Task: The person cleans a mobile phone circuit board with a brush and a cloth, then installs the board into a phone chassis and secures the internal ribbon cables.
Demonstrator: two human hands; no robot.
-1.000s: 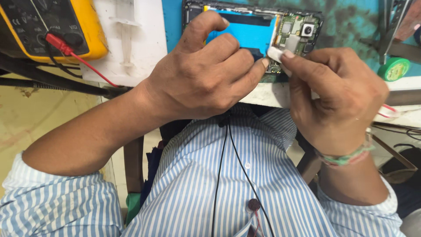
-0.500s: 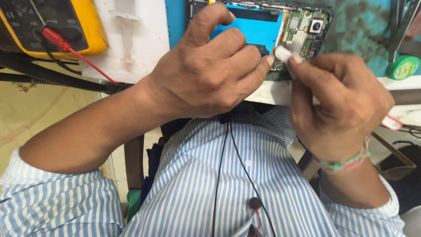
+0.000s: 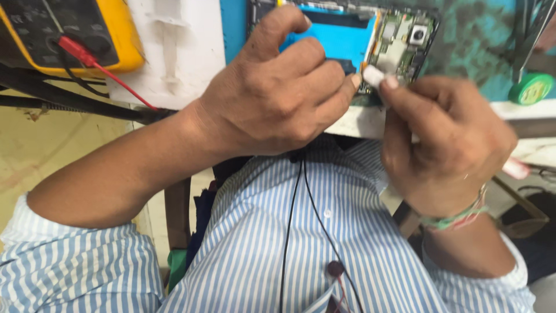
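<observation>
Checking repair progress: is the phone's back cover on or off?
Off: the phone shows its bare circuit board and blue battery.

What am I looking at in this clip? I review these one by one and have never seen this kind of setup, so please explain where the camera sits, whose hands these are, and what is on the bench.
There is no machine here. The camera sits on a person's head and looks down, so you see that person's own striped shirt and two bare hands.

The left hand rests on an opened phone lying on the bench, its blue inner panel and circuit board exposed. The right hand pinches a small white piece against the board's edge; what it is exactly is hard to tell.

At the top left lies a yellow meter with a red probe lead plugged in. A green roll sits at the right, on the worn teal mat.
</observation>
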